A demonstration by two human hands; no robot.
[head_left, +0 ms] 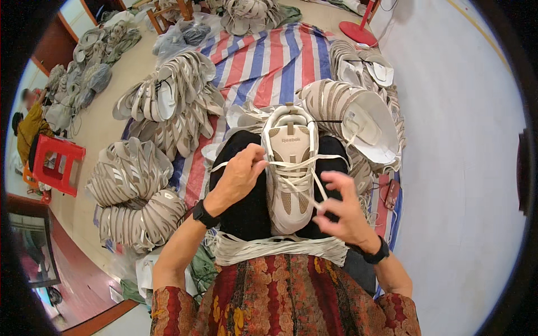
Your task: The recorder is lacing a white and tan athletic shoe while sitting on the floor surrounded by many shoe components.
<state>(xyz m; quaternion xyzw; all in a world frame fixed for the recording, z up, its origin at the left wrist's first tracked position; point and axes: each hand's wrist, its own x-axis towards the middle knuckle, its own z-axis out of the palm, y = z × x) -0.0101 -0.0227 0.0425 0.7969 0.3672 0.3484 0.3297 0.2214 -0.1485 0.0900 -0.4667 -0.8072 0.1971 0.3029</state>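
Observation:
A beige and white sneaker (290,147) rests upright on my lap between my black-trousered knees, its toe toward me. Cream shoelace (292,166) crosses the front of the tongue and runs through part of the eyelets. At the shoe's left edge, my left hand (240,178) pinches the lace, and a loose length trails out to the left. My right hand (347,217), slightly blurred, is to the right of the toe with a strand of lace at its fingertips. A thick hank of cream laces (280,251) lies across my lap, behind the toe.
Bundled shoe uppers (134,171) are heaped on the left, with more bundles (350,115) on the right. Underneath spreads a red, white and blue striped sheet (269,59). A red stool (56,164) and another person (31,134) are at far left. A white wall (448,168) borders the right.

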